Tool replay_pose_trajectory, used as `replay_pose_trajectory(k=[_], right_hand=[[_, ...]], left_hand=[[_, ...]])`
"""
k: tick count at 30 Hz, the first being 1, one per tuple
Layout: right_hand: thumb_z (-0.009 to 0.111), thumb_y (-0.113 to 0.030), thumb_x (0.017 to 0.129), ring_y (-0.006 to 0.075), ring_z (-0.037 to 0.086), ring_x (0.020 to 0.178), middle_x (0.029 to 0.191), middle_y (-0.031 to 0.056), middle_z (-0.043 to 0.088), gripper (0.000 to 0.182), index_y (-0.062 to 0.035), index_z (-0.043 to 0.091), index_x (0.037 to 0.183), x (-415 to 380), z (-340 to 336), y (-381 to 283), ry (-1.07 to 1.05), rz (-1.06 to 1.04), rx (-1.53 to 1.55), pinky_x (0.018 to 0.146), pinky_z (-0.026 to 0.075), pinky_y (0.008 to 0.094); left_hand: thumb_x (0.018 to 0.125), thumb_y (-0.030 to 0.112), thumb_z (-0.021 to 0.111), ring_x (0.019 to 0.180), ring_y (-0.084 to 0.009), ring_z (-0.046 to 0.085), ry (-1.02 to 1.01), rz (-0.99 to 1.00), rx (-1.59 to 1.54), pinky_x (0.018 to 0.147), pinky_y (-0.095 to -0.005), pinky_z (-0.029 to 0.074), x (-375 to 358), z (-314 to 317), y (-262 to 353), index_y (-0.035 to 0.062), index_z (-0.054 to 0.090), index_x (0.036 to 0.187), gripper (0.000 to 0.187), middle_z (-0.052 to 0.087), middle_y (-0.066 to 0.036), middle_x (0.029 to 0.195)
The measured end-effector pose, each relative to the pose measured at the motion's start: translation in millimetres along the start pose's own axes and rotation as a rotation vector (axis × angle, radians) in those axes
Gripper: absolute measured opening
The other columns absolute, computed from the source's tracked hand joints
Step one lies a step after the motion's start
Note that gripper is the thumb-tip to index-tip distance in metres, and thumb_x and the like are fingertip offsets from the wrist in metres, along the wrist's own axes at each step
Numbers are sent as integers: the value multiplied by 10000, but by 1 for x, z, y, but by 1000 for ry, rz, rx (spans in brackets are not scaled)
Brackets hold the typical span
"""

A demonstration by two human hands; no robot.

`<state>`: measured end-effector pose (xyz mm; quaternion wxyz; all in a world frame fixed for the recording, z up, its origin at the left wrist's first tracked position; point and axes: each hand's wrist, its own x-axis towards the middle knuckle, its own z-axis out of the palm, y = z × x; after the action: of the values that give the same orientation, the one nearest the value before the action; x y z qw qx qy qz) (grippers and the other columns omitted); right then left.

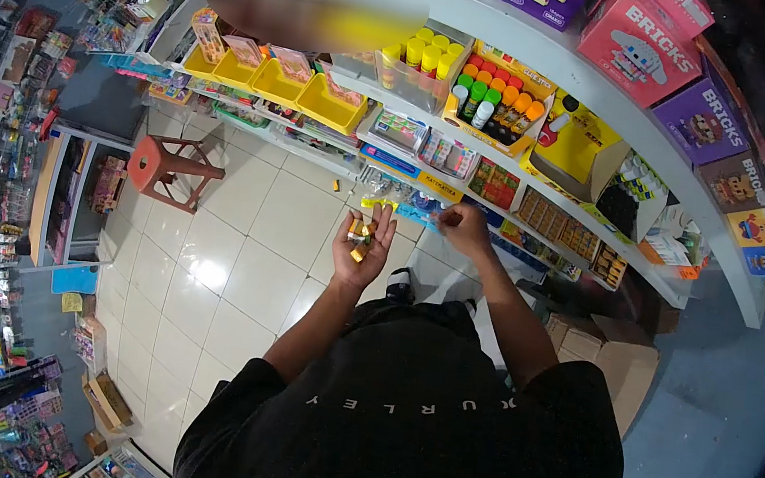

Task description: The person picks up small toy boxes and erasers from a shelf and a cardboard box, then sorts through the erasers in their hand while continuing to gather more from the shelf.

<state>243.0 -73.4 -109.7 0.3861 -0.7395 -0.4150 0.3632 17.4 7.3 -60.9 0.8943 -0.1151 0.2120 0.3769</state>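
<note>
My left hand (362, 248) is palm up over the tiled floor, fingers spread, with several small yellow-and-white items (359, 253) lying on the palm and fingers. To its right, my right hand (463, 226) hangs in front of the lower shelf with its thumb and fingers bent together; whatever is between them is too small to make out. A small yellow item (336, 185) lies on the floor just beyond my left hand. Close to my right hand are the blue boxes and books on the lower shelf (415, 207).
Shelving ahead holds yellow bins (333, 105), glue sticks (431, 57) and coloured bottles (495, 100). Brick toy boxes (637, 50) stand at the upper right. A red stool (171, 170) is on the left, an open cardboard box (611, 358) on the right.
</note>
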Motion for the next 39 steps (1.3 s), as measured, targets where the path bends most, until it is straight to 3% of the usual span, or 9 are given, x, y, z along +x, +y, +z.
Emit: replay_pose_trajectory(k=[2, 5, 8, 14, 26, 29, 32, 35, 39], right_hand=[[732, -135, 772, 187, 681, 668, 749, 111, 699, 91, -61, 736, 824, 26, -3, 25, 49, 53, -153, 636, 532, 309], [742, -45, 732, 202, 691, 766, 815, 131, 709, 94, -29, 725, 823, 68, -10, 29, 161, -68, -192, 685, 542, 321], [704, -33, 748, 271, 682, 883, 907, 150, 708, 104, -24, 725, 849, 108, -17, 32, 177, -109, -408, 783, 534, 367], [667, -17, 737, 305, 651, 998, 970, 160, 701, 171, -62, 745, 882, 140, -7, 28, 91, 190, -710, 896, 489, 402], [622, 6, 742, 307, 650, 984, 1008, 160, 695, 225, -101, 761, 883, 153, -9, 57, -56, 72, -703, 890, 491, 386], [615, 18, 746, 303, 655, 974, 1014, 164, 694, 248, -107, 762, 901, 143, -17, 30, -113, 36, -782, 878, 499, 380], [620, 12, 761, 297, 660, 964, 1013, 152, 697, 252, -124, 764, 917, 151, -14, 54, -58, -11, -764, 868, 506, 371], [633, -3, 773, 284, 662, 954, 1007, 130, 704, 251, -143, 766, 934, 145, -26, 39, -109, -67, -659, 860, 509, 361], [649, -1, 773, 265, 659, 956, 1011, 109, 706, 217, -126, 762, 910, 154, -27, 56, -120, 21, -525, 859, 511, 349]], left_hand=[[959, 288, 546, 1254, -289, 515, 8, 5, -4, 1078, -449, 394, -2, -2, 3, 137, 647, 892, 193, 607, -121, 1218], [959, 294, 546, 1254, -286, 517, 28, 19, -16, 1074, -449, 399, -5, -4, 8, 138, 654, 884, 204, 614, -121, 1212], [960, 295, 543, 1257, -286, 517, 17, 23, -26, 1069, -450, 405, -7, -7, 11, 138, 660, 878, 212, 616, -124, 1215], [939, 274, 578, 1258, -295, 519, 40, 50, -75, 1080, -447, 400, -16, -9, 17, 128, 669, 879, 182, 632, -135, 1187], [948, 285, 567, 1252, -287, 521, 50, 87, -87, 1076, -447, 404, -23, -19, 23, 129, 676, 879, 202, 634, -123, 1171], [949, 288, 565, 1251, -285, 522, 52, 83, -82, 1073, -447, 406, -20, -16, 21, 130, 674, 884, 202, 631, -121, 1175], [950, 286, 563, 1252, -284, 521, 44, 73, -81, 1070, -446, 407, -18, -10, 19, 130, 672, 886, 201, 630, -120, 1179], [953, 279, 559, 1258, -277, 515, 40, 71, -80, 1080, -449, 395, -15, -9, 20, 130, 673, 872, 204, 626, -122, 1183], [955, 282, 555, 1257, -272, 515, 36, 69, -74, 1081, -450, 394, -14, -10, 22, 133, 679, 859, 216, 629, -118, 1181]])
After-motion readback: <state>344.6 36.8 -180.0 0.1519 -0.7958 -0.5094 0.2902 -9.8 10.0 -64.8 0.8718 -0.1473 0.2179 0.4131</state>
